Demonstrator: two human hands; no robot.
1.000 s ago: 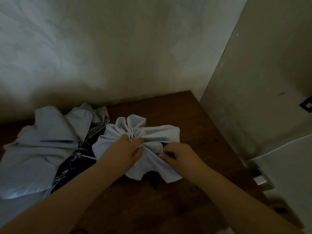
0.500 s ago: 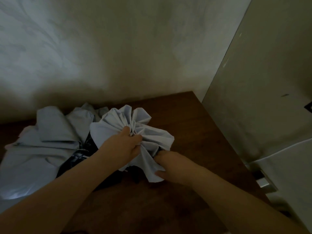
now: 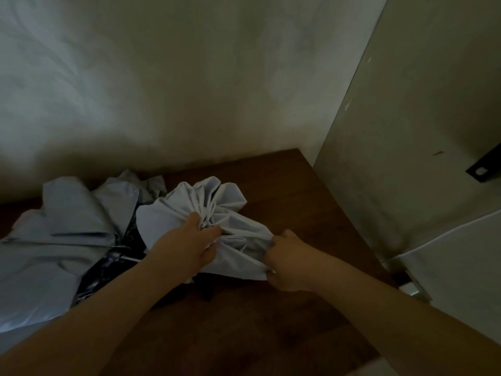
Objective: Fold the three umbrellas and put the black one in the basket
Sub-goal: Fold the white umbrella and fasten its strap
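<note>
A pale grey umbrella (image 3: 173, 215) lies bunched in the middle of the brown wooden table (image 3: 292, 191). My left hand (image 3: 187, 245) grips its gathered canopy near the centre. My right hand (image 3: 290, 261) pinches the canopy's right edge at the front. A second pale grey umbrella (image 3: 62, 229) lies loosely collapsed at the left. Between the two, dark shiny fabric of another umbrella (image 3: 108, 267) shows, mostly covered. The umbrella's dark handle (image 3: 206, 290) pokes out under the canopy. No basket is in view.
A plaster wall (image 3: 189, 90) rises right behind the table. A pale door or cabinet panel (image 3: 420, 131) stands at the right, with a metal fitting (image 3: 412, 286) near the table's right edge.
The bunched canopy has turned and shifted left, then slightly right. My right hand moved from under the fabric to pinching its right front edge. My left hand keeps its grip.
</note>
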